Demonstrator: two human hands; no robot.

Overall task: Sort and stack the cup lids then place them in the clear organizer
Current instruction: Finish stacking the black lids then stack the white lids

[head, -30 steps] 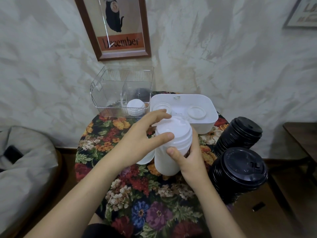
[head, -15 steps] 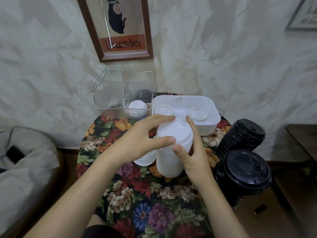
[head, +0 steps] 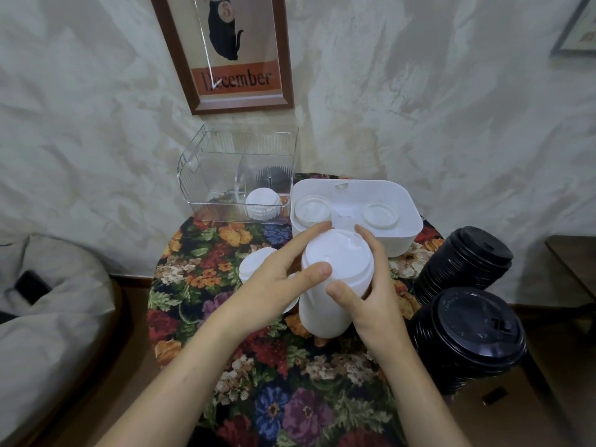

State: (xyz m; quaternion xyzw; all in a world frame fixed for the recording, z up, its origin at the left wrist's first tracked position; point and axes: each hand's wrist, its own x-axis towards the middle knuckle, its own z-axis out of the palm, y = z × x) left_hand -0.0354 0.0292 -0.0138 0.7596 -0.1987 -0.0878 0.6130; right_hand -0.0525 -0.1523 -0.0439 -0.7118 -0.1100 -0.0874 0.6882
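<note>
Squaring up the tall white lid stack (head: 325,314) is the step in hand, by my reading. Both hands are clamping its top from opposite sides. The left hand (head: 274,285) is pinching the top lid's rim between thumb and forefinger. The right hand (head: 374,304) is wrapping the upper part, thumb in front and fingers round the back. The stack is standing on the flowered tablecloth (head: 225,317), directly between the palms.

A shorter white stack (head: 254,266) is sitting just under the left fingers. The white bin (head: 403,233), with loose lids in it, is lying just past both sets of fingertips. The clear organizer (head: 206,175) is waiting further off, beyond the left hand, already holding a short white stack (head: 263,204). Two black lid stacks (head: 467,337) are leaning outside the right wrist.

To do this well, I would be pressing straight down and evenly so the lids nest. For the carry, I would be shifting one hand low, since a column this tall is likely to buckle.
</note>
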